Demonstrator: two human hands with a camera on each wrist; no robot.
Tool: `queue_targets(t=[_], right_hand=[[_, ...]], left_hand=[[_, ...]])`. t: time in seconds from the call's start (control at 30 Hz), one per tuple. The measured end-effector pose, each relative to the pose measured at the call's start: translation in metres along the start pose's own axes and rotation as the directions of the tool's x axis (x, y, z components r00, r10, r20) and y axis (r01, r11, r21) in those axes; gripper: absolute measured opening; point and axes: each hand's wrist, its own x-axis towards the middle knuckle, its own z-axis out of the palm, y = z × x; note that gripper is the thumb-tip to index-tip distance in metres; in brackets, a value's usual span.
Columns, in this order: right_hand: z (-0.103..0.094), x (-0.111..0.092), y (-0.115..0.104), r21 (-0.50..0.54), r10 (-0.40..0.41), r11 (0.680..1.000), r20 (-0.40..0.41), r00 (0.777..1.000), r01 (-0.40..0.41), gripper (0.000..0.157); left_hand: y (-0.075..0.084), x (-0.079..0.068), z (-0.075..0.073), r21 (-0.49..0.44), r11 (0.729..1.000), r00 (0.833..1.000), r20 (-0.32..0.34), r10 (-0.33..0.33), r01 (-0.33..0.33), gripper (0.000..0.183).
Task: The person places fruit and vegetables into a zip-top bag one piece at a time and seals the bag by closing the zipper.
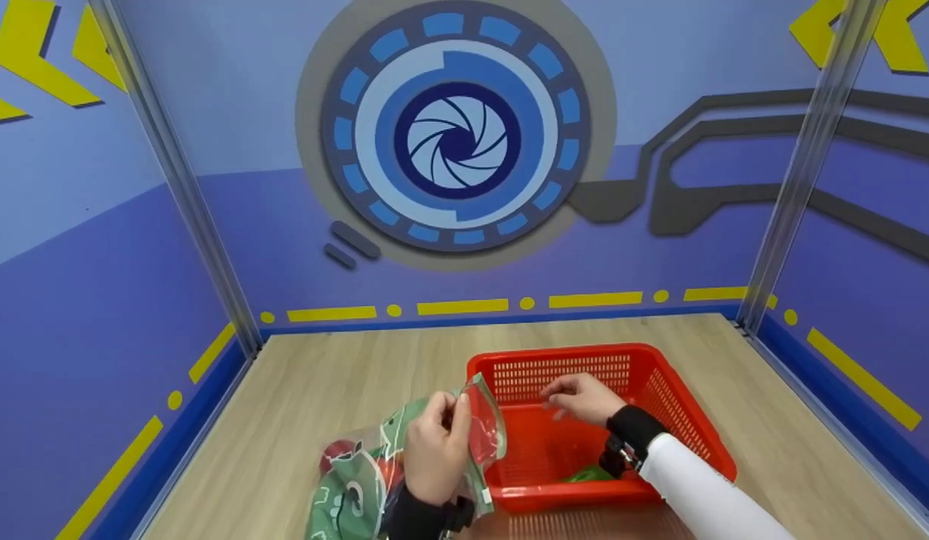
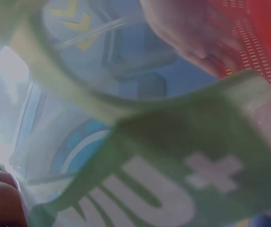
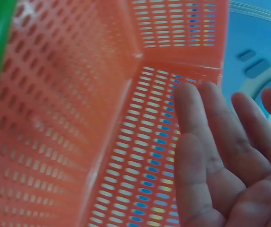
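My left hand (image 1: 437, 448) pinches the upper edge of a green and clear zip bag (image 1: 352, 487) with a cartoon print. Dark red and orange-red items show through its clear part, their kind unclear. The bag's top hangs beside the left rim of a red plastic basket (image 1: 607, 491). Over the basket is my right hand (image 1: 584, 397), holding nothing, its fingers loosely bent, as the right wrist view also shows. On the basket floor near the front lies a green item (image 1: 590, 474), partly hidden by the rim and wrist camera.
The basket stands on a wooden table (image 1: 299, 375), and a red perforated surface (image 1: 584, 523) shows in front of it. Blue printed walls (image 1: 232, 240) with metal corner posts (image 1: 187, 180) enclose the table on the left, back and right.
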Motion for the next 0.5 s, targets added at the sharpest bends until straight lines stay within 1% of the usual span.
queue_targets(t=[0.13, 0.27, 0.37, 0.5], right_hand=[[0.007, -0.001, 0.006, -0.066, 0.058, 0.996, 0.047, 0.997, -0.055, 0.023], [0.014, -0.002, 0.008, -0.124, 0.109, 0.988, 0.102, 0.989, -0.096, 0.020], [0.019, -0.001, 0.009, -0.193, 0.114, 0.977, 0.134, 0.984, -0.087, 0.017], [0.025, -0.001, 0.011, -0.283, 0.128, 0.956, 0.159, 0.979, -0.079, 0.013]], left_hand=[[-0.001, 0.000, 0.001, 0.005, 1.000, 1.000, -0.008, 0.010, -0.010, 0.024], [-0.002, 0.000, 0.000, 0.005, 0.999, 0.999, -0.019, 0.035, -0.035, 0.024], [-0.002, 0.000, 0.000, -0.001, 0.999, 0.999, -0.020, 0.042, -0.042, 0.023], [-0.002, -0.001, 0.000, -0.009, 1.000, 1.000, -0.012, 0.020, -0.021, 0.024]])
